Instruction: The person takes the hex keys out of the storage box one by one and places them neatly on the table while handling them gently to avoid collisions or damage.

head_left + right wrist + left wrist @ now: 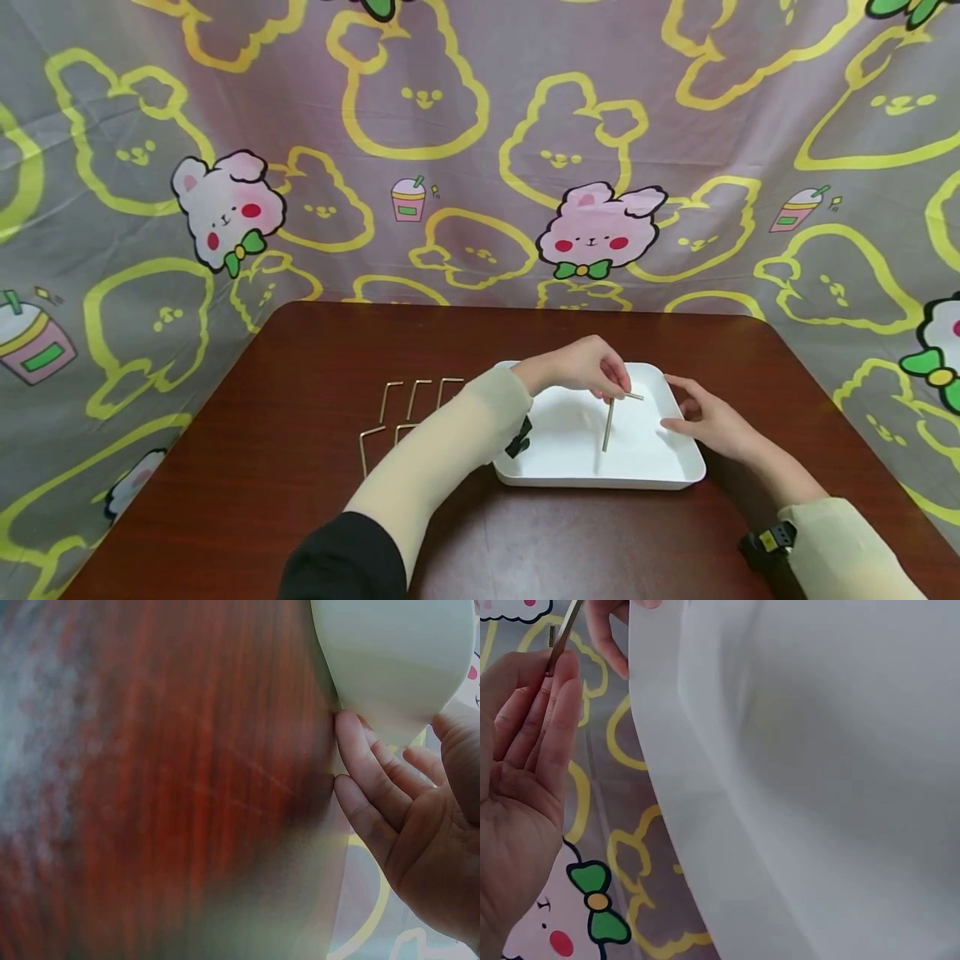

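My left hand [592, 368] pinches a brass-coloured, L-shaped hex key [608, 427] between thumb and fingertips over the white tray [555, 481]. One arm of the key points down toward the tray floor, and the other sticks out to the right. In the left wrist view the same hex key [564, 639] rises from the thumb and fingertips. At the tray's right side my right hand [712, 423] holds the rim, thumb on the inner side. The right wrist view has its fingers [371, 761] against the outside of the tray wall.
Several more L-shaped hex keys [363, 450] lie in rows on the brown table [247, 467], left of the tray; my left forearm [442, 450] covers part of them. Behind the table hangs a patterned cloth [450, 192].
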